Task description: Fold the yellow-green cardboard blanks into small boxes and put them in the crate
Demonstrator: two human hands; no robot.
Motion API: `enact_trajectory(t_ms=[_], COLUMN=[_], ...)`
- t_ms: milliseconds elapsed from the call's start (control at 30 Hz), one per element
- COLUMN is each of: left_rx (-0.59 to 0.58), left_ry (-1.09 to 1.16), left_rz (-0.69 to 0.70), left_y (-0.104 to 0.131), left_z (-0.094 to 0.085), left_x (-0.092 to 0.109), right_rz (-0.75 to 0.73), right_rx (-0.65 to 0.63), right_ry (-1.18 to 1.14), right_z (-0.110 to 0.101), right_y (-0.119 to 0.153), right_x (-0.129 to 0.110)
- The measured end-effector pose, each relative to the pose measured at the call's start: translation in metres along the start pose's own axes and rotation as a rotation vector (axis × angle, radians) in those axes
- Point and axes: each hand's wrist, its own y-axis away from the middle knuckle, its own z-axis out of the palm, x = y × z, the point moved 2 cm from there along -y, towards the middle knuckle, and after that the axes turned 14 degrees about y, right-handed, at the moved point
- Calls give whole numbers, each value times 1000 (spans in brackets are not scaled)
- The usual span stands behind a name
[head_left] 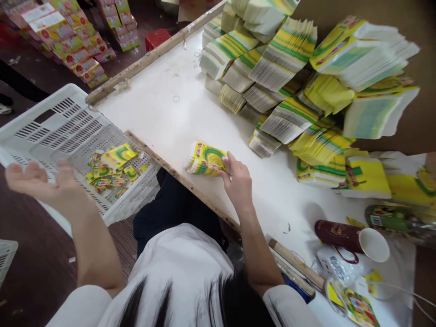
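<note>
On the white table, near its wooden front edge, lies a yellow and green printed pack point(207, 159). My right hand point(238, 177) pinches the pack's right end between thumb and fingers. My left hand point(42, 181) is raised over the near left rim of a white plastic basket point(64, 118), slightly blurred, its fingers apart and nothing in it. Inside the basket are several small yellow-green packets point(112, 172) and one larger yellow pack point(121, 155) on top of them.
Tall stacks of folded yellow-green packaging point(279, 59) cover the table's back and right. A maroon mug point(337, 234) lies on its side at the right, near a jar point(388, 218) and wooden rod point(296, 263). Pink boxes point(75, 41) and a red stool point(156, 38) stand beyond.
</note>
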Motion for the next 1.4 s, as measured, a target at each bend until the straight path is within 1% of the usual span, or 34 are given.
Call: enact_trajectory(t_ms=[67,133,200,267,300,333,400,433,467,500,533,600,700,767,800,833,867,933,967,1000,1033,1133,1167,1200,1267,1300,1333,1400], left_rx=[9,18,17,-30,-91,-177,-375,-460,-515,-540,-533,-446,-230,-126,-101,-98,-121,-224,-276,-299,-283,-117,-92,-97,-142,-156,-161,-180], left_ry=[-33,-74,-122,-169,-183,-182,-108,-45,23,88,146,242,338,319,289,255,222,170,149,129,110,43,16,-9,-39,-46,-57,-132], left_rz=[25,46,77,98,78,33,-78,-128,-155,-161,-155,-123,0,61,56,27,-15,-81,-85,-65,-29,67,68,52,37,71,138,338], left_y=[6,14,18,22,25,29,41,48,55,60,64,66,60,57,57,57,59,62,64,65,65,60,57,53,46,44,43,46], left_z=[5,6,1,-6,-8,-6,4,12,21,31,40,55,68,68,65,61,57,46,41,36,31,20,19,19,20,21,21,23], left_x=[-11,-27,-43,-57,-65,-73,-90,-97,-102,-104,-105,-100,-88,-83,-83,-84,-86,-92,-95,-97,-100,-103,-103,-100,-86,-74,-61,-31], right_rz=[8,39,75,134,165,192,207,183,140,90,35,-55,-128,-149,-135,-97,-43,63,85,80,56,-20,-34,-44,-66,-83,-108,-191], right_rx=[0,48,100,140,148,144,93,36,-40,-119,-193,-286,-277,-269,-274,-275,-276,-260,-241,-221,-198,-112,-89,-66,11,72,144,261], right_ry=[-5,-17,-44,-121,-191,-280,-467,-543,-605,-657,-706,-799,-847,-827,-825,-831,-842,-854,-849,-833,-807,-724,-701,-674,-568,-473,-357,-128], right_z=[8,11,8,0,-4,-9,-18,-22,-24,-26,-27,-29,-30,-28,-27,-25,-24,-22,-23,-25,-27,-35,-38,-40,-44,-47,-49,-53], right_y=[2,3,3,3,3,4,8,10,14,17,20,27,32,34,35,35,34,32,31,29,27,20,18,15,11,9,8,7], right_x=[2,-1,-5,-11,-15,-19,-33,-42,-52,-63,-73,-91,-108,-112,-112,-110,-107,-98,-94,-91,-89,-87,-86,-85,-79,-74,-70,-65])
